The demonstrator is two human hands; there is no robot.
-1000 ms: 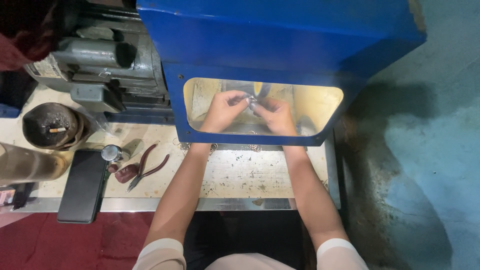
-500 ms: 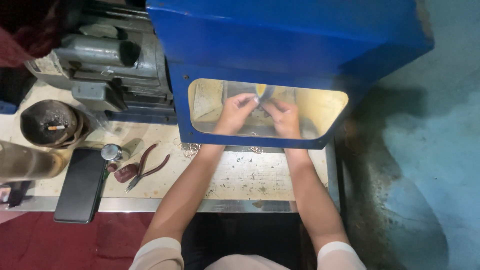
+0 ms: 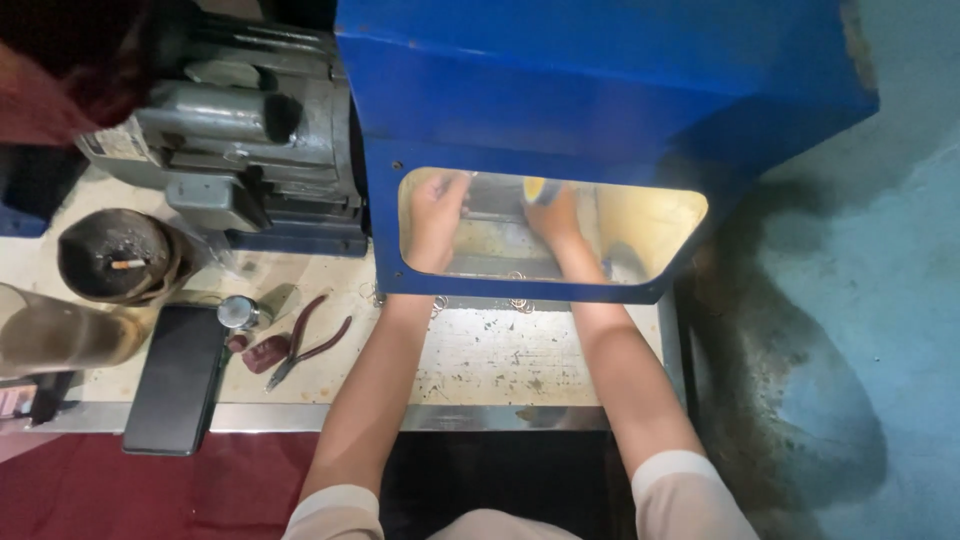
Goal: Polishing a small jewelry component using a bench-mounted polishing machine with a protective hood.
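Both my arms reach under a blue machine hood (image 3: 600, 90) and show through its clear window (image 3: 640, 225). My left hand (image 3: 437, 215) is at the window's left side, fingers curled up near a grey metal part (image 3: 495, 200) inside. About a hand's width to the right is my right hand (image 3: 558, 222), just below a small yellow and blue piece (image 3: 540, 188). The window blurs both hands, so what they hold is unclear.
The hood stands on a worn pale bench (image 3: 500, 360). On its left part are a grey motor (image 3: 240, 130), a dark round pot (image 3: 120, 260), a black phone (image 3: 178, 378), red-handled pliers (image 3: 305, 340) and a small metal cap (image 3: 238, 312). Small wire rings (image 3: 520, 305) lie under the window.
My hands were together at the window's middle; now they are apart, and the left has moved to the left side. The camera view has shifted slightly.
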